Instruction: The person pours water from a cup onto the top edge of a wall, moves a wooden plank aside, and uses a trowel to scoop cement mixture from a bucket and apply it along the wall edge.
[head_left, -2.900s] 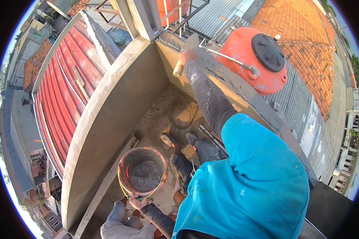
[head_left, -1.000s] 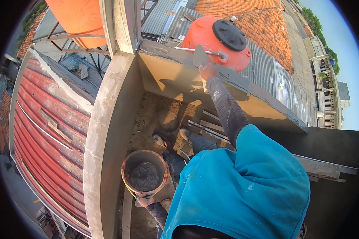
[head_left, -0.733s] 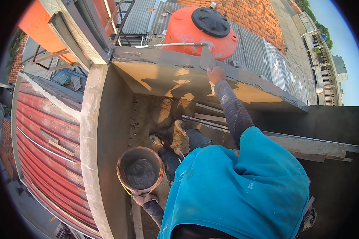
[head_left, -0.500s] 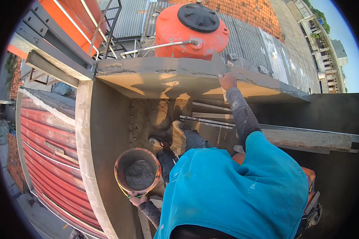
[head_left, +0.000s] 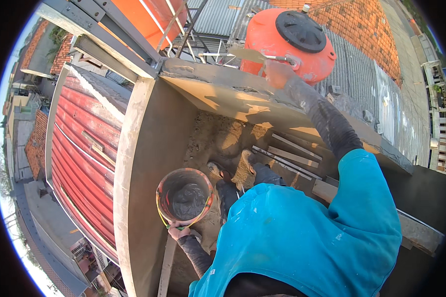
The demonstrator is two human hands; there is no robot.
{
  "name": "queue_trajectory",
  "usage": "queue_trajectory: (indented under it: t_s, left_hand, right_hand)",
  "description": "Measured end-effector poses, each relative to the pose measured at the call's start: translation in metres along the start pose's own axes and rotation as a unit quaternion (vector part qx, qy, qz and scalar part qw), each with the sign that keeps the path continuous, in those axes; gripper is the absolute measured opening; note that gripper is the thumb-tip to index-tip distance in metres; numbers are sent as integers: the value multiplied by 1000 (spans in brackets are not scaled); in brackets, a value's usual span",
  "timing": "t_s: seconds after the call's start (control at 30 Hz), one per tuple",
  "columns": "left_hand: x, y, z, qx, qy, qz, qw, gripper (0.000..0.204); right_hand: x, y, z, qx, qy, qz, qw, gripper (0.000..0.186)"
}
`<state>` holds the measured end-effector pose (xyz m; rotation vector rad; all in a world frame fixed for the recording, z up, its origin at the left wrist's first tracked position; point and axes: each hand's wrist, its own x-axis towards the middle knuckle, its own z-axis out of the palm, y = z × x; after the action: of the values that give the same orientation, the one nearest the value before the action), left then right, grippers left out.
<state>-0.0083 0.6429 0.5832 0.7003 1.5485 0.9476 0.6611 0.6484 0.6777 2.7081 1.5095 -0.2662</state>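
My left hand (head_left: pixel 178 230) is closed around the handle of a bucket (head_left: pixel 176 180), at the side nearest me. Wet grey mortar (head_left: pixel 188 202) lies in the bucket, which looks upright and slightly tilted. With my right arm stretched forward, my right hand (head_left: pixel 277 74) grips a trowel (head_left: pixel 247 54). The trowel's flat blade points left and is held above the rough top of the low wall (head_left: pixel 218 75), in front of the orange water tank (head_left: pixel 260 37). From this angle I cannot tell whether the blade touches anything.
Long boards (head_left: pixel 295 157) lie on the floor to the right of my feet, and a thicker plank (head_left: pixel 416 232) is farther right. A plastered side wall (head_left: pixel 151 148) rises to the left of the bucket. Beyond it is a red corrugated roof (head_left: pixel 84 143). Steel beams (head_left: pixel 116 34) stand at the far left.
My right hand has lifted the trowel from the wall's top edge and swung it so the blade points left. The view has turned. My left hand still holds the bucket handle.
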Motion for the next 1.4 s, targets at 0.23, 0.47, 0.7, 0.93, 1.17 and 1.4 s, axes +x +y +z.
queue_trajectory:
  t_s: [0.23, 0.47, 0.7, 0.93, 1.17, 1.4]
  left_hand:
    - [14, -18, -15, -83, 37, -48, 995, 30]
    - [19, -43, -18, -74, 103, -20, 992, 27]
    - [50, -51, -25, -47, 98, -80, 991, 19]
    - [48, -31, 17, 10, 55, -71, 996, 24]
    - [29, -10, 92, -99, 13, -147, 984, 36]
    - [13, -14, 141, 48, -113, -30, 992, 22]
  right_hand:
    - [55, -81, -5, -88, -99, -100, 986, 19]
    - [-114, 46, -3, -163, -130, -2, 978, 17]
    - [-251, 181, 5, -190, -190, 148, 952, 15]
    - [-353, 307, 10, -211, -254, 230, 916, 13]
    - [-326, 266, 16, -131, -186, 260, 938, 15]
    - [-208, 153, 3, 30, -68, 100, 992, 29]
